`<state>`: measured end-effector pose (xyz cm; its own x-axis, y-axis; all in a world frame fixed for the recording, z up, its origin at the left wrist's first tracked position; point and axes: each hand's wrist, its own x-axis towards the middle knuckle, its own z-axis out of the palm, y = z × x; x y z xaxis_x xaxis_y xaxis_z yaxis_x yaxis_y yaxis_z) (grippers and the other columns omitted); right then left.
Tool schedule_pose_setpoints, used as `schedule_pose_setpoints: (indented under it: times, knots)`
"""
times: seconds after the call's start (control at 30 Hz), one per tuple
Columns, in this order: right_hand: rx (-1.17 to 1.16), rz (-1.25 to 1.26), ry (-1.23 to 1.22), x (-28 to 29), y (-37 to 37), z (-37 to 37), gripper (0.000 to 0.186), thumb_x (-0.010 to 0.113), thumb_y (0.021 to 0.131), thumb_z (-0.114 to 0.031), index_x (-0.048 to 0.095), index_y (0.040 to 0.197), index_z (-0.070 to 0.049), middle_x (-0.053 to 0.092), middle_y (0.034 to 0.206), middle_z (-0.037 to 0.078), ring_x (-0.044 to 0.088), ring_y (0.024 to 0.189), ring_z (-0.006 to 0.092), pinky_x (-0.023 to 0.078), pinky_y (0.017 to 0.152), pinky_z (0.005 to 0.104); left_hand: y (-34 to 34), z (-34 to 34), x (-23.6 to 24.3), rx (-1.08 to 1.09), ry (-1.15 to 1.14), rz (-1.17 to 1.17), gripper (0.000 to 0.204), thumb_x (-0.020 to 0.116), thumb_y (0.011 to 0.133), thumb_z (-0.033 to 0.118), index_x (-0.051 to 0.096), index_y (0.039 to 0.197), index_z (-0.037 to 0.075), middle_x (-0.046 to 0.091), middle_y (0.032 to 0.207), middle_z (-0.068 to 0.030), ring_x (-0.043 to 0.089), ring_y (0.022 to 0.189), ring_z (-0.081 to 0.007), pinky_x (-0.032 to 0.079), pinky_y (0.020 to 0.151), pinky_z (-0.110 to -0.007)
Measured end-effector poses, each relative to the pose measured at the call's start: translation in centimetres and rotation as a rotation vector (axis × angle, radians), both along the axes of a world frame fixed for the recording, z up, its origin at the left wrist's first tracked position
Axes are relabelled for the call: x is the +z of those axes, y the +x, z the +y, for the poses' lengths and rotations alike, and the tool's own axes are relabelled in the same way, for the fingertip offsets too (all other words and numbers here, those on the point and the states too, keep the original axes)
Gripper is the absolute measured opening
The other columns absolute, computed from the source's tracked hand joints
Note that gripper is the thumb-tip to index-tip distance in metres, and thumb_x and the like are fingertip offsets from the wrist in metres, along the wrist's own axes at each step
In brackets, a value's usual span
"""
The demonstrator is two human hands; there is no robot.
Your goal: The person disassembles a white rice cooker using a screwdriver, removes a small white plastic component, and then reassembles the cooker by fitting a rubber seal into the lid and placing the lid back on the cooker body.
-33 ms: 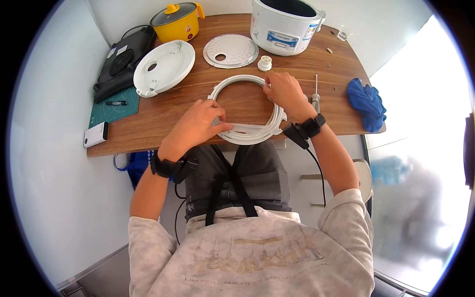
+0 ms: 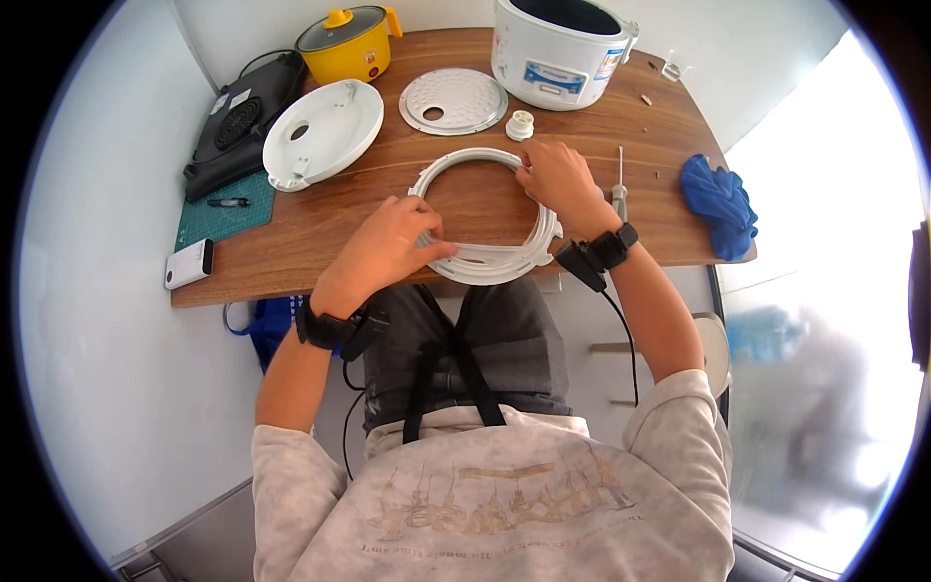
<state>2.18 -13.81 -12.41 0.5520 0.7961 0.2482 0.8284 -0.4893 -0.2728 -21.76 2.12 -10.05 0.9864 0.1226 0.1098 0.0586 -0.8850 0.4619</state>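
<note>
A white plastic ring [image 2: 490,274] with a flat crosspiece across its near part lies at the table's front edge, over my lap. My left hand [image 2: 407,238] grips the ring's left side, fingers curled over the rim and thumb by the crosspiece. My right hand [image 2: 555,179] holds the upper right rim with bent fingers. Just beyond the ring stands a small white cap [image 2: 520,122]. A screwdriver [image 2: 619,194] with a grey handle lies right of my right hand.
On the wooden table [image 2: 339,242] are a white lid [image 2: 335,136], perforated plate [image 2: 461,97], yellow pot [image 2: 344,53], white cooker body [image 2: 553,78], black appliance [image 2: 242,116], green mat [image 2: 218,218], pen [image 2: 228,202], power bank [image 2: 189,264], blue cloth [image 2: 718,204], clear container [image 2: 676,65] and several small bits.
</note>
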Motion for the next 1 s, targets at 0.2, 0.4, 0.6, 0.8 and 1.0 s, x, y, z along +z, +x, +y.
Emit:
schedule_pose_setpoints:
  times: [0.2,0.4,0.6,0.8,1.0]
  knots:
    - [0.001,0.041,0.037,0.3,-0.2,-0.4,0.020,0.066,0.090,-0.022,0.068,0.097,-0.003,0.072,0.090,0.019,0.068,0.088,0.0405,0.054,0.079,0.0511,-0.1,0.2,-0.8,-0.023,0.020,-0.072,0.030,0.079,0.085,0.035,0.073,0.091,0.007,0.065,0.108,-0.0103,0.058,0.107,-0.0314,0.049,0.095,-0.041]
    - [0.047,-0.074,0.028,-0.2,0.0,-0.2,0.019,0.066,0.091,-0.022,0.068,0.100,-0.005,0.071,0.091,0.018,0.068,0.088,0.0396,0.054,0.078,0.0507,-0.1,0.1,-0.5,-0.023,0.037,-0.045,0.029,0.080,0.084,0.034,0.073,0.094,0.007,0.065,0.109,-0.0099,0.058,0.107,-0.0315,0.049,0.095,-0.041]
    - [0.131,-0.085,0.099,-0.4,0.3,-0.6,0.014,0.065,0.089,-0.016,0.068,0.094,-0.004,0.071,0.085,0.018,0.067,0.083,0.0396,0.053,0.075,0.0498,-0.4,0.6,0.7,-0.081,0.000,0.027,0.024,0.076,0.088,0.021,0.070,0.108,0.010,0.063,0.117,-0.0080,0.060,0.111,-0.0289,0.050,0.095,-0.039]
    - [0.099,0.137,0.145,0.9,0.2,-1.3,0.015,0.068,0.083,-0.012,0.073,0.093,-0.002,0.072,0.087,0.019,0.069,0.082,0.0385,0.055,0.074,0.0479,0.3,1.6,1.5,-0.050,-0.105,0.101,0.023,0.066,0.091,0.009,0.067,0.114,0.008,0.063,0.118,-0.0106,0.065,0.098,-0.0275,0.053,0.087,-0.036]
    - [0.117,0.177,0.173,0.2,0.8,-1.8,0.019,0.069,0.081,-0.012,0.072,0.095,0.000,0.072,0.089,0.020,0.068,0.085,0.0405,0.054,0.079,0.0470,3.3,3.4,0.6,-0.003,-0.049,0.037,0.024,0.065,0.093,0.012,0.065,0.116,0.007,0.063,0.118,-0.0135,0.065,0.096,-0.0275,0.053,0.087,-0.037]
